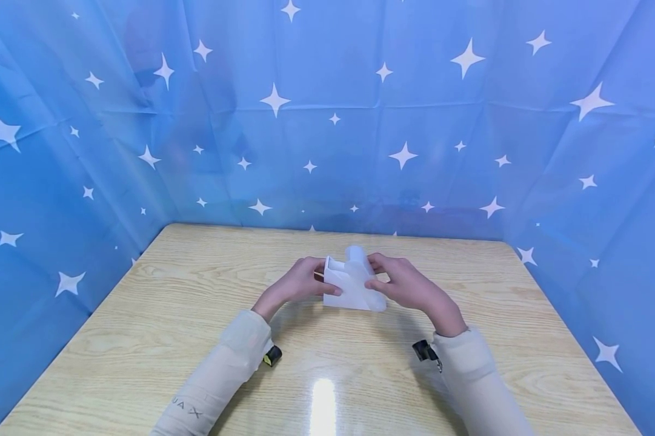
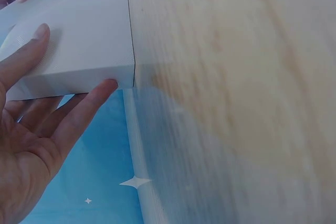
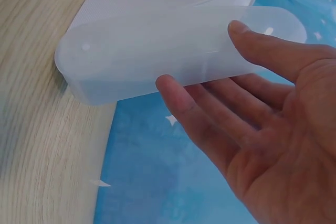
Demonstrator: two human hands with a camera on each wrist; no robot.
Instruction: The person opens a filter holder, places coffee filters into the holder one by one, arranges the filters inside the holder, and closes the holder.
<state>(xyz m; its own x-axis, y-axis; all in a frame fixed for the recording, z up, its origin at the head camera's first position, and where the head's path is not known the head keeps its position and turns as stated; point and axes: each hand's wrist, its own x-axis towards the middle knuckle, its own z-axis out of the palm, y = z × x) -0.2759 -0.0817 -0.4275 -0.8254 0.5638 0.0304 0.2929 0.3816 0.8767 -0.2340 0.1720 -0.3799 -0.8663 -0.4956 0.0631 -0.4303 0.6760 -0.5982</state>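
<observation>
A white box [image 1: 339, 292] with an open top and finely textured sides stands on edge at the middle of the table. My left hand [image 1: 300, 280] grips its left end, thumb on the near face and fingers along the side, as the left wrist view shows on the box [image 2: 84, 45]. Against the box's right side lies a long translucent plastic case [image 3: 157, 51] with rounded ends. My right hand [image 1: 409, 284] holds that case between the thumb on one face and the fingers [image 3: 178, 95] on its edge. The case's lower end is right at the tabletop.
The light wood table [image 1: 196, 339] runs back to a blue curtain [image 1: 327, 163] with white stars, which also hangs along both sides. Each wrist wears a small black device [image 1: 424, 350] below the pale sleeve [image 1: 218, 369]. A bright reflection shows on the table's near part.
</observation>
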